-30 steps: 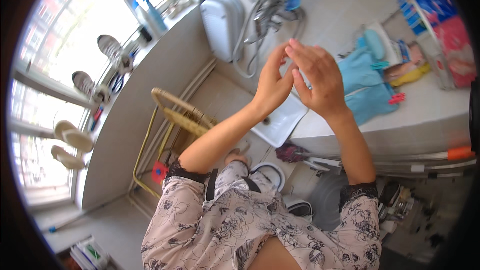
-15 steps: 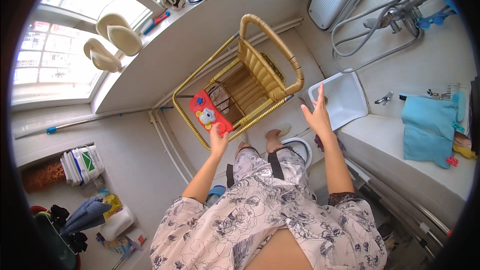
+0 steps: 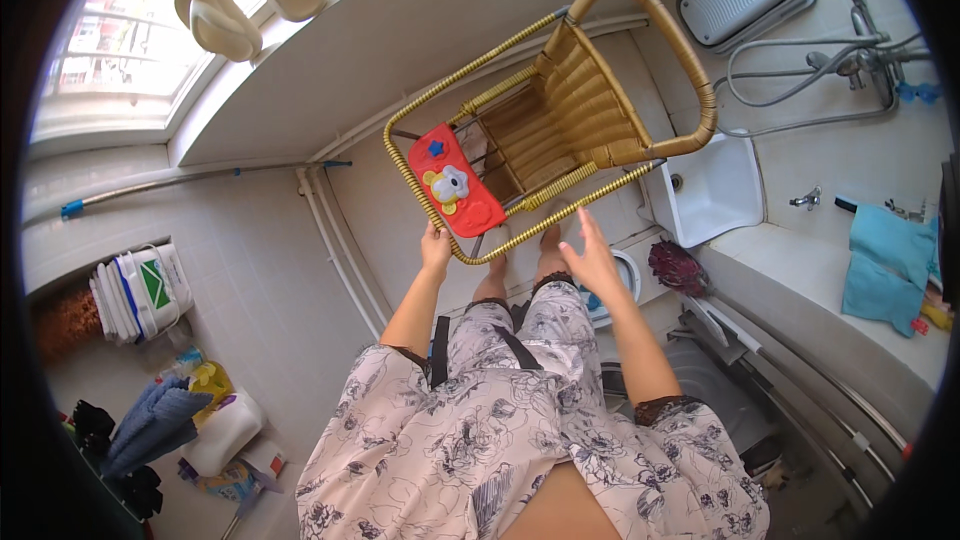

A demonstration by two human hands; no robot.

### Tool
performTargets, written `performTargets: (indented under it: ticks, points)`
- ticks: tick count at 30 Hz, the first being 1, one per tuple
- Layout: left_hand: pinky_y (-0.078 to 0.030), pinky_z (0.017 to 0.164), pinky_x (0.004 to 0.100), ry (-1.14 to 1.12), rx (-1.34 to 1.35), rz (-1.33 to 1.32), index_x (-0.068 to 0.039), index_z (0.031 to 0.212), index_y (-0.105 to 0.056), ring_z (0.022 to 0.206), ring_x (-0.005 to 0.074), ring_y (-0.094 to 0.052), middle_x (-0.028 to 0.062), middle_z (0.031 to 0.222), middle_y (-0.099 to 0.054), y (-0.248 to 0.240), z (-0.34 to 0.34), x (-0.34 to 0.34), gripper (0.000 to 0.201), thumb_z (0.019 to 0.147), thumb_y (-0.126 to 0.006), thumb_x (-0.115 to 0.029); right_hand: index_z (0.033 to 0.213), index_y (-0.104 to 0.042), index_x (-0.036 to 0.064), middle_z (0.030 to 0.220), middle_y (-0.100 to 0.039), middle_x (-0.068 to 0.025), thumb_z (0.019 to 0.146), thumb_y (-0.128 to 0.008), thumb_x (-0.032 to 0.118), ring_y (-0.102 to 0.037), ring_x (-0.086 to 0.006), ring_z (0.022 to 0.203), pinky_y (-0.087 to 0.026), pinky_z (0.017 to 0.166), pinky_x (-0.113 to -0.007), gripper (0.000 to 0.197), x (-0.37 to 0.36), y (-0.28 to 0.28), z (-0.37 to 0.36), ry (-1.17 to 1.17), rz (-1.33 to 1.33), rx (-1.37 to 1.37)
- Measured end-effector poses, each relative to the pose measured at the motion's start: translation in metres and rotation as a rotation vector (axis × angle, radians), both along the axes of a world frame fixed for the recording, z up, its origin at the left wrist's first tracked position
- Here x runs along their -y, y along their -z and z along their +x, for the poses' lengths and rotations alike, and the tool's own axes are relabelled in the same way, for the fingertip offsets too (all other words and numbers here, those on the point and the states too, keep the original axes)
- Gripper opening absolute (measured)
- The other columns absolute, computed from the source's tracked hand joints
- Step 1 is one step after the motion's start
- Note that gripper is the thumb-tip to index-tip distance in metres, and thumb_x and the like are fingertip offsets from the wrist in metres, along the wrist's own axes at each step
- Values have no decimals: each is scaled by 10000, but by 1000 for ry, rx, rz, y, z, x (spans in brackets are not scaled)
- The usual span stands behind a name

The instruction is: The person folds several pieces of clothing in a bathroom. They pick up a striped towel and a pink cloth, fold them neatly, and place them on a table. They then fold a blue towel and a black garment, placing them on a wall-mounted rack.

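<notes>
A child's rattan seat with a looped handle and a yellow-wrapped frame stands in front of me. Across its near left end sits a red toy tray with a blue star and a koala-like figure. My left hand is closed at the frame's near left corner, beside the tray; its fingertips are partly hidden by the rail. Just below the frame's near right rail is my right hand, fingers stretched out and holding nothing. The seat's legs are mostly hidden.
A white basin and hose shower lie to the right, with a blue cloth on the ledge. Near my legs are a squat toilet and dark red mop head. Cream slippers rest on the left windowsill; bottles fill a wall niche.
My left hand has shifted from the red tray's corner to the frame's corner. My right hand has come inward and down toward the near rail. The view has shifted, with the seat appearing farther right.
</notes>
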State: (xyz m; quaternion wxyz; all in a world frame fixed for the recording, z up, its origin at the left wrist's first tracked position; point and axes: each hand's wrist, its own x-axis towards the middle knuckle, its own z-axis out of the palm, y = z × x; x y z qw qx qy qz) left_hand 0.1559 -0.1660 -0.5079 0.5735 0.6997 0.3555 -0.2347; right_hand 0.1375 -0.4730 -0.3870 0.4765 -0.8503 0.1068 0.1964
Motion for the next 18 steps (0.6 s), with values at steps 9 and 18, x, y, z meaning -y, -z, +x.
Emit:
performTargets:
  ticks: [9, 18]
  points:
    - [-493, 683, 292, -49, -65, -295, -92, 1335, -375, 902, 124, -587, 42, 1096, -605, -10, 13, 7, 513, 871, -582, -163, 1309, -328, -53, 1291, -424, -235, 787, -587, 183, -408, -354, 1195, -332, 1004, -387, 629, -109, 60, -1, -433, -105, 125]
    - [-475, 739, 293, 121, 16, -443, -14, 1323, -331, 863, 175, -566, 156, 1076, -582, 18, 43, 58, 660, 781, -683, -149, 1395, -143, 34, 1371, -319, -206, 747, -609, 190, -477, -384, 1115, -403, 929, -429, 813, -113, 91, 31, -355, -231, -351]
